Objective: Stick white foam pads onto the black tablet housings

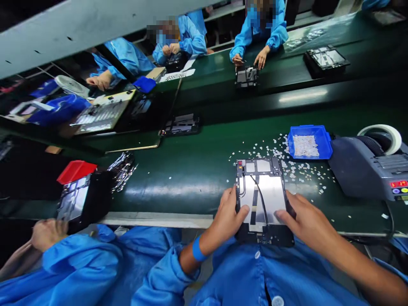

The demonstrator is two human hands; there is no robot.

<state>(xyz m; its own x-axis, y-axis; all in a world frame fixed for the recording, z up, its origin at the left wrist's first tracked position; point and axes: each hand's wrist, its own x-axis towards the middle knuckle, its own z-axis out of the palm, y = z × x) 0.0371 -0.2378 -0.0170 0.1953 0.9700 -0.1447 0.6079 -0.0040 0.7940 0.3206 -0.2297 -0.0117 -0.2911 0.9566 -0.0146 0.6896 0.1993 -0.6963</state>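
Observation:
Between my two hands is an opened tablet, its silver battery area, black frame and a dark cable facing up. My left hand grips its left edge, thumb lying on the silver face. On the opposite edge, my right hand has its thumb on top and its fingers partly hidden beneath. The tablet's near end hangs over the bench edge, close to my blue coat. Just beyond it, small white pieces lie scattered on the green surface.
A blue bin of white pieces stands at right, beside a grey tape dispenser. At left, a neighbour's hand is by another opened tablet and a red tray. Co-workers sit across the green bench.

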